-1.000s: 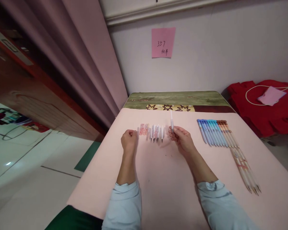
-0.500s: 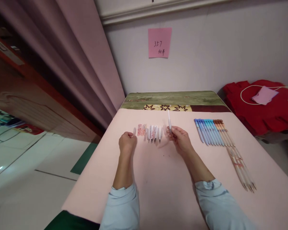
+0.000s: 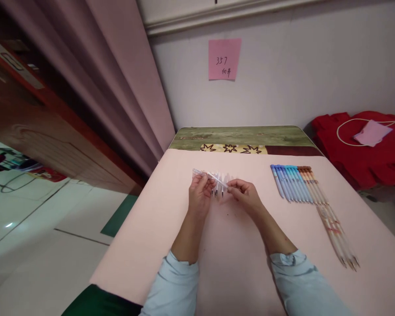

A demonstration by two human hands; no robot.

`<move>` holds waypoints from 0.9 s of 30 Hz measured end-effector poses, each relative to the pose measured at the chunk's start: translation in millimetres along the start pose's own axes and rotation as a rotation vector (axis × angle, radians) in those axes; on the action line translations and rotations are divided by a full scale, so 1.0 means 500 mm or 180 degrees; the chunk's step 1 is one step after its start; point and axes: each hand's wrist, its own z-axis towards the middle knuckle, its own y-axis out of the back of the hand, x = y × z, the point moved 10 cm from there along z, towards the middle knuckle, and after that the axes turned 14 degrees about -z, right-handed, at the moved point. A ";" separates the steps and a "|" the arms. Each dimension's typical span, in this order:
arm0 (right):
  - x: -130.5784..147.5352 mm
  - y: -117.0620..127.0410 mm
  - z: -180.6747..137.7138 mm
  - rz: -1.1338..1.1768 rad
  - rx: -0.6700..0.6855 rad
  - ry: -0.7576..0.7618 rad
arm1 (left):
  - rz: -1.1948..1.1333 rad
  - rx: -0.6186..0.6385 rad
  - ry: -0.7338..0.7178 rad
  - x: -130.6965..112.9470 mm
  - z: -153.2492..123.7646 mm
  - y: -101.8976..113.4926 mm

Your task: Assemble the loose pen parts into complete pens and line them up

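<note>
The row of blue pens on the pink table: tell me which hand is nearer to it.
Right. The right hand is just left of the row of blue pens, with bare tabletop between them. The left hand is farther left, over the small pen parts; both hands hold one thin refill.

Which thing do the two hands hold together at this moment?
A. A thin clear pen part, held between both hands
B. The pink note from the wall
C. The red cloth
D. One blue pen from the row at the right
A: the left hand and the right hand each pinch an end of the thin clear pen part, above the small pile of pen parts; the row of blue pens lies untouched.
</note>
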 end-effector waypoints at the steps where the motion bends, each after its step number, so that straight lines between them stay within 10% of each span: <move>1: 0.003 -0.002 -0.001 -0.0066 0.0027 0.0026 | -0.0012 -0.0016 -0.0017 -0.001 0.000 0.001; 27: -0.008 0.017 0.005 0.0587 -0.0534 -0.0009 | 0.0269 0.0050 -0.0017 0.011 -0.006 -0.005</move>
